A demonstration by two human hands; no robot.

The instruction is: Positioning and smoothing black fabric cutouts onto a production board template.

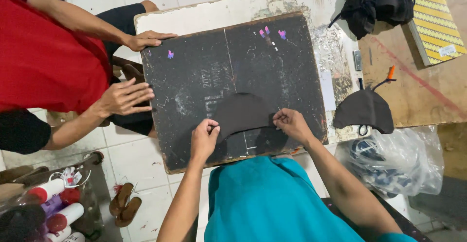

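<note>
Landmark: the black board, a dark, scuffed slab lying flat on the white bench; every place below is told from it.
Dark fabric piece: a half-round piece of dark cloth lies flat on the board's near half, close to the near edge, its curved side towards the far edge.
Left hand: the left hand rests on the board at the cloth's left corner, fingers curled and thumb meeting fingertips, pinching that corner.
Right hand: the right hand sits at the cloth's right corner, fingers bent down and closed on the edge there.
Step in hand: by my reading, the cloth is being laid out and pulled smooth between the two pinched corners, so that it lies flat on the board.
Next move calls for: judging from this, an even pull at both corners and a light press, so the curved edge does not pucker or slide on the board.
Other person: a person in a red shirt stands at the board's left side; one hand grips its far left corner, the other hand lies spread on its left edge.
Finished mask: a dark mask with loops lies just off the board's right edge.
Plastic bag: a clear bag sits beyond the board's near right corner.
Sandals: a brown pair on the tiled floor below the board's near left corner.
</note>
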